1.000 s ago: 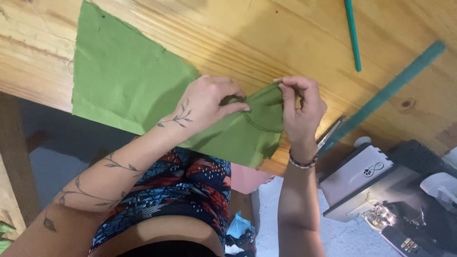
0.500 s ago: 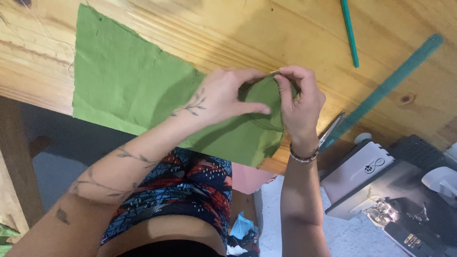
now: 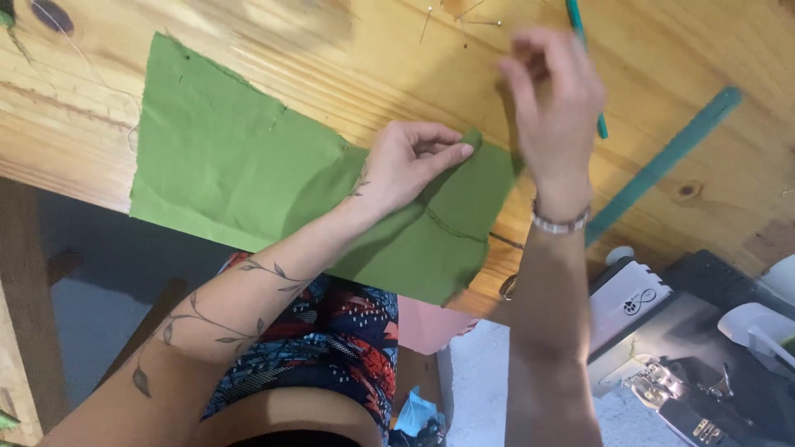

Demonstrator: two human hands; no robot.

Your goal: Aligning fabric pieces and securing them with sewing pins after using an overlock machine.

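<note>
On the wooden bench (image 3: 248,50), toward its near edge, a piece of green fabric (image 3: 224,165) lies spread flat, its left part wide and unwrinkled, its right end hanging slightly past the bench edge. The left hand (image 3: 410,161) rests on the right part of this cloth, forearm lying across it; thumb and forefinger are pinched narrowly on a small folded-up corner of the fabric, holding that tip raised just off the surface. A seam or crease line runs across the cloth below that hand.

Just right of the pinched corner, the right hand (image 3: 551,99) is lifted above the bench, blurred, fingers loosely curled and partly spread; whether it holds anything cannot be told. A beaded bracelet (image 3: 559,222) circles its wrist. Above that hand, a few thin pins (image 3: 464,16) lie on the wood near the far edge. A slim teal pencil (image 3: 586,58) lies partly behind the raised fingers, and farther right a long teal ruler (image 3: 662,161) lies slanted on the bench, well apart from the cloth.

Below the bench edge at lower right stands a white and dark sewing machine (image 3: 662,331), its metal presser foot area visible.
</note>
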